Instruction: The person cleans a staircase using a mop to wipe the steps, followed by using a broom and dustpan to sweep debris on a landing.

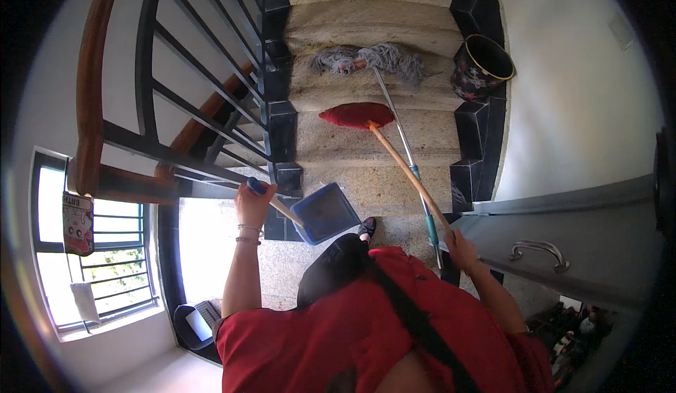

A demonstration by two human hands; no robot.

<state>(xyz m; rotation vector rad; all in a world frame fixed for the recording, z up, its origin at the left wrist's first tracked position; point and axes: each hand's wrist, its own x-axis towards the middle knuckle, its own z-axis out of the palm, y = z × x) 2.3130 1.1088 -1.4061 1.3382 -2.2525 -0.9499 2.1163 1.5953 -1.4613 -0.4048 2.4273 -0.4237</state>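
My left hand (252, 206) is closed round the blue-topped handle of a dustpan (342, 225). The pan has a blue rim and a grey inside, and it is low over the landing at the foot of the stairs. My right hand (462, 251) grips the wooden stick of a broom (407, 169), whose red head rests against a lower stair. Beside that stick runs the metal pole of a mop (393, 108), with its grey strings spread on a step above. The pole's lower end is close to my right hand, apparently outside its grip.
Stairs (373, 13) rise ahead between a black railing (151, 62) and a white wall. A dark bucket (484, 69) stands on the right stair edge. A grey door (598, 234) with a metal handle is at right. Low on the left is a dark bin (190, 326) below the window.
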